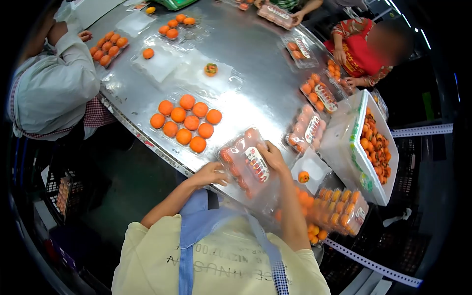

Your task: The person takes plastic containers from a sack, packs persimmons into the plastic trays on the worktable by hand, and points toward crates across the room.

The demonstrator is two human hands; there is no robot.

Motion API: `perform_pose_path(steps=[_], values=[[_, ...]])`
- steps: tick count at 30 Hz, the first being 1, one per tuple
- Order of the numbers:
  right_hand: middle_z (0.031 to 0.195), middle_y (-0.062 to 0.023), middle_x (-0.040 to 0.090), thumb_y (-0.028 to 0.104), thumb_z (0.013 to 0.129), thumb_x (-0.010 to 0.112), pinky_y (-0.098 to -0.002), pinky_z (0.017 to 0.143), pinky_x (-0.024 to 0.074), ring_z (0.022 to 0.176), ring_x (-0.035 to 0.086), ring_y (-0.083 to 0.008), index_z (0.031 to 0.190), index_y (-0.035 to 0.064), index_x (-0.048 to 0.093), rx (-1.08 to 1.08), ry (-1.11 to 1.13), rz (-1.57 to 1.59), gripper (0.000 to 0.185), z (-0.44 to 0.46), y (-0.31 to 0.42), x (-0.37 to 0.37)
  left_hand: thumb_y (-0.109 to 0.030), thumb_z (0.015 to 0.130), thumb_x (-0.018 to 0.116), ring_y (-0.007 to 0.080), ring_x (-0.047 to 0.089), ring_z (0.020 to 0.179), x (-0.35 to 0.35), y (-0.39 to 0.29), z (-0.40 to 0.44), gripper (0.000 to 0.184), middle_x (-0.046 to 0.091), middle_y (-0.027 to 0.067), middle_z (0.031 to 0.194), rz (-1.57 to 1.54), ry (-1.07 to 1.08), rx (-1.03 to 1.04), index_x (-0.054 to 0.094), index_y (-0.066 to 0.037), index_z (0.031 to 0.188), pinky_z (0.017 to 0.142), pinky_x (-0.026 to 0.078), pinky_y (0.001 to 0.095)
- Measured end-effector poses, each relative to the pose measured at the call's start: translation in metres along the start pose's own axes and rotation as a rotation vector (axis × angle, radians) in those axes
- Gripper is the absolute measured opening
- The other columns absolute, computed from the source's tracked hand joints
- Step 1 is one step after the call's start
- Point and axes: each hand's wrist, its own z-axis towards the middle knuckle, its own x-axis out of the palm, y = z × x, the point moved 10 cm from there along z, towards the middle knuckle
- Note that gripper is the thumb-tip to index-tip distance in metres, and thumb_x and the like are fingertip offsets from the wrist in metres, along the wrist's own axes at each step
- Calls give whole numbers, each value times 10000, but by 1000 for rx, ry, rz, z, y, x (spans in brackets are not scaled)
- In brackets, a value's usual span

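Observation:
A clear plastic pack of orange fruit with a printed label lies at the near edge of the metal table. My right hand holds its right side, the fingers curled over the lid near the label. At its left side is my left hand, fingers apart and slightly bent, close to the pack's lower left edge; whether it touches is hard to tell. An open tray with rows of orange fruit sits just beyond, to the left.
On the right are a white foam box of fruit, labelled packs and stacked packs. A single fruit rests on white padding. Co-workers stand at the left, the right and the far side.

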Motion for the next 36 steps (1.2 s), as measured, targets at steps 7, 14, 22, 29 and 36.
perform_pose_path(steps=[7, 14, 22, 29, 36], values=[[1115, -147, 501, 314, 709, 664, -426, 911, 331, 1078, 441, -314, 1115, 53, 567, -542, -321, -488, 492, -33, 108, 3, -69, 867, 500, 339, 610, 938, 0, 30, 2, 366, 499, 230, 1176, -70, 56, -115, 403, 103, 1176, 711, 563, 374], [1123, -96, 513, 144, 650, 650, -462, 887, 337, 1116, 428, -291, 1077, 147, 592, -820, -138, -699, 431, -62, 144, 105, -26, 875, 416, 301, 599, 974, -13, 38, 2, 322, 504, 191, 1160, -192, -81, -124, 406, 55, 1187, 773, 551, 379], [1105, -82, 511, 180, 630, 669, -514, 863, 322, 1125, 422, -298, 968, 125, 595, -775, -135, -750, 351, -61, 150, 115, -2, 872, 380, 247, 598, 903, -55, 27, 5, 305, 508, 151, 1043, -107, -405, 108, 396, 52, 1171, 669, 584, 352], [930, -76, 535, 193, 671, 659, -563, 882, 294, 1080, 447, -332, 858, 85, 568, -794, -178, -776, 234, -56, 144, 127, -38, 910, 407, 227, 609, 869, -65, 29, 6, 235, 539, 141, 984, 78, -499, 126, 434, 43, 1129, 626, 587, 332], [921, -79, 536, 138, 686, 641, -598, 908, 280, 1079, 446, -347, 842, 74, 558, -768, -143, -777, 188, -56, 140, 127, -21, 882, 473, 243, 617, 867, -55, 20, 0, 202, 550, 160, 1008, 19, -444, 204, 448, 44, 1072, 601, 586, 337]])
